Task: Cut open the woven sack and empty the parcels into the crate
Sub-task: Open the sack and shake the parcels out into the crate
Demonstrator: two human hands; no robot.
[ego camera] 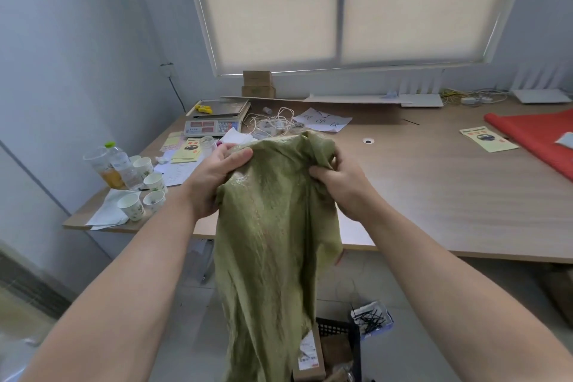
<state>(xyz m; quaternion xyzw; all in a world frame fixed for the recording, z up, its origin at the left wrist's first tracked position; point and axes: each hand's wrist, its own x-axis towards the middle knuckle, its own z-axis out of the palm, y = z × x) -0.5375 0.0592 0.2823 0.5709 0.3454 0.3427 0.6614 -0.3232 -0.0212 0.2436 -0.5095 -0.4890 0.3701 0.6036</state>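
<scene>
A limp green woven sack [269, 236] hangs in front of me from chest height down to the floor. My left hand [214, 177] grips its upper left corner and my right hand [338, 180] grips its upper right corner. Below the sack stands a black plastic crate [344, 329] on the floor. Brown cardboard parcels lie inside it, one bearing a white shipping label [308, 353]. The sack's lower end hides the crate's left part.
A wooden desk [434, 189] stands right behind the sack. Paper cups [145, 192], bottles [117, 167], a weighing scale [214, 121], papers and string crowd its left end; red cloth [533, 133] lies on the right. A small box of black cable ties [372, 318] sits on the floor.
</scene>
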